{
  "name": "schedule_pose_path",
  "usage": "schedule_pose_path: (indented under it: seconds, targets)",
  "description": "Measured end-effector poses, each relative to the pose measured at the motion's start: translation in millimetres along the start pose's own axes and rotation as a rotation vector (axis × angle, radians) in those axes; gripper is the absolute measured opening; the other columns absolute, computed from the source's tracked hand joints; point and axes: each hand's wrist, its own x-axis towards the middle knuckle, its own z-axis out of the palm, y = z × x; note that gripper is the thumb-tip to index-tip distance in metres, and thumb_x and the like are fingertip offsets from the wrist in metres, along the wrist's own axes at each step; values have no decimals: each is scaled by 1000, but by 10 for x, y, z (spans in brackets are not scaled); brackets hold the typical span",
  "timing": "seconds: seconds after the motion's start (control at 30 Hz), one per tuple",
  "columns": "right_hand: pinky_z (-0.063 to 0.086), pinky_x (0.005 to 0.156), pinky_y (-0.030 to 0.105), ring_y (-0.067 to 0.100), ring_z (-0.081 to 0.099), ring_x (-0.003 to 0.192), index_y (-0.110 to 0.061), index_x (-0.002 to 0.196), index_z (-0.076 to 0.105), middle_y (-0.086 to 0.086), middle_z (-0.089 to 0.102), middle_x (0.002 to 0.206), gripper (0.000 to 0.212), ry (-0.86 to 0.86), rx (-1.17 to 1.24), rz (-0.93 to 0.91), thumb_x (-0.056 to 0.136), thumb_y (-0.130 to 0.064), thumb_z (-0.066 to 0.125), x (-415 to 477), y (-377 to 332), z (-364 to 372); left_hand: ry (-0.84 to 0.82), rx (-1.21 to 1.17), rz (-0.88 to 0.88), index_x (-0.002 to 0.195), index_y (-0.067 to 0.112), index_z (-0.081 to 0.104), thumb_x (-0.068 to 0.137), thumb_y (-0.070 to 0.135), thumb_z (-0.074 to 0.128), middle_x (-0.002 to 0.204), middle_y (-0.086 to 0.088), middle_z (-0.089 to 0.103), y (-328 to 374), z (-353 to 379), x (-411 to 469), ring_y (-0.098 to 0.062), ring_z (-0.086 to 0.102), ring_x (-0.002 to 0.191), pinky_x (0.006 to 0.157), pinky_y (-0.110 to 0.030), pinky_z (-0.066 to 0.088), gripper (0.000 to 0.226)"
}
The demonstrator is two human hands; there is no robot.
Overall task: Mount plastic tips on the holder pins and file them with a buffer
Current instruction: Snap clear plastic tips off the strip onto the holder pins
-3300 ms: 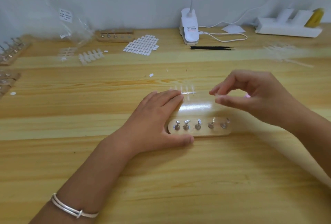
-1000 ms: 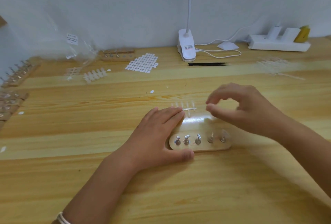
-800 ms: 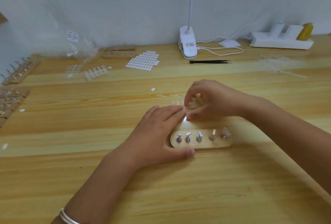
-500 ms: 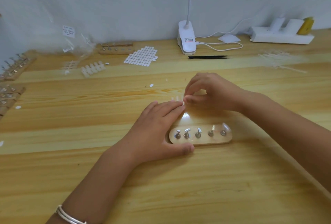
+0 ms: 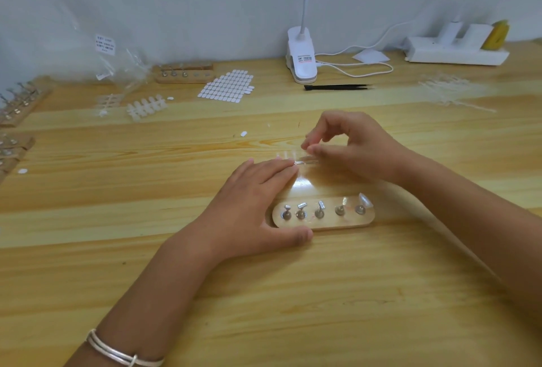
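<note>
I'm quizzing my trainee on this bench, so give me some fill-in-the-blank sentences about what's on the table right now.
The wooden holder carries ___ metal pins.
Clear tips sit on the two pins at its ___ end.
The ___ tweezers lie in front of the lamp clip.
Silver bangles circle the ___ wrist.
Missing words: five, right, black, left.

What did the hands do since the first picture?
The right hand moved left to the clear strip and now pinches its end. The left hand stayed flat, pressing the strip down. The holder stayed put.
</note>
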Motion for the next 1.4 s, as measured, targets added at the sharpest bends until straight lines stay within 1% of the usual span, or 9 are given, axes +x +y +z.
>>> schedule_pose_path:
  seconds: [0.1, 0.27, 0.47, 0.5, 0.63, 0.77, 0.97, 1.17, 1.4]
  targets:
    - [56, 89, 37, 18, 72, 93, 2, 87, 65, 9, 77, 94, 15, 80, 142, 84, 86, -7, 77, -48, -79, -111, -4, 4, -6, 155, 30, 22, 65, 86, 42, 159, 22, 15, 4, 1, 0, 7, 3, 145, 122, -29, -4, 107]
    - [55, 81, 24, 17, 72, 86, -13, 82, 72, -1, 78, 87, 16, 24, 190, 10, 76, -25, 81, -376, -255, -193, -9, 19, -9, 155, 30, 20, 65, 86, 40, 160, 21, 14, 3, 8, 2, 6, 3, 145, 121, -29, -6, 108]
    - [52, 93, 43, 22, 69, 96, -34, 80, 72, -10, 76, 91, 14, 151, 162, 6, 71, -37, 81, -807, -241, -35, -10, 27, -6, 155, 30, 18, 70, 81, 47, 160, 21, 12, 12, 17, -7, 7, 1, 145, 121, -27, -8, 104]
    - [50, 95, 41, 22, 68, 99, -34, 81, 72, -11, 75, 93, 14, 172, 167, 16, 70, -37, 81, -856, -227, -1, -11, 26, -7, 155, 30, 18, 70, 80, 47, 160, 21, 12, 14, 17, -8, 7, 0, 145, 121, -27, -8, 103]
    - [40, 95, 13, 14, 69, 100, -27, 82, 71, -14, 74, 94, 15, 245, 107, -1, 72, -30, 82, -953, -187, 136, -13, 29, -7, 156, 29, 18, 71, 80, 47, 160, 20, 13, 16, 15, -6, 6, 1, 145, 121, -27, -8, 103]
    - [47, 91, 18, 13, 69, 97, -19, 80, 71, -13, 74, 92, 15, 289, 62, -37, 73, -22, 84, -975, -159, 200, -13, 32, -7, 156, 29, 18, 71, 80, 47, 160, 20, 12, 19, 15, -13, 7, 1, 145, 121, -27, -8, 102]
    - [45, 91, 15, 10, 67, 99, -18, 74, 71, -8, 75, 91, 13, 350, 34, -56, 72, -23, 83, -983, -144, 244, -23, 34, -4, 156, 30, 16, 70, 84, 44, 160, 22, 10, 15, 13, -19, 14, -4, 141, 119, -23, -12, 104]
    - [46, 89, 15, 9, 66, 97, -26, 74, 69, -5, 76, 90, 17, 382, 43, -75, 71, -19, 84, -985, -154, 279, -15, 39, -8, 155, 29, 18, 71, 80, 46, 160, 20, 12, 26, 12, -16, 9, 0, 144, 120, -25, -9, 103]
    - [49, 88, 20, 8, 66, 96, -13, 69, 76, -12, 76, 91, 9, 393, 6, -73, 71, -17, 84, -1000, -145, 293, -15, 39, -4, 155, 29, 18, 67, 86, 37, 160, 21, 12, 22, 18, -15, 8, -2, 144, 120, -25, -10, 106]
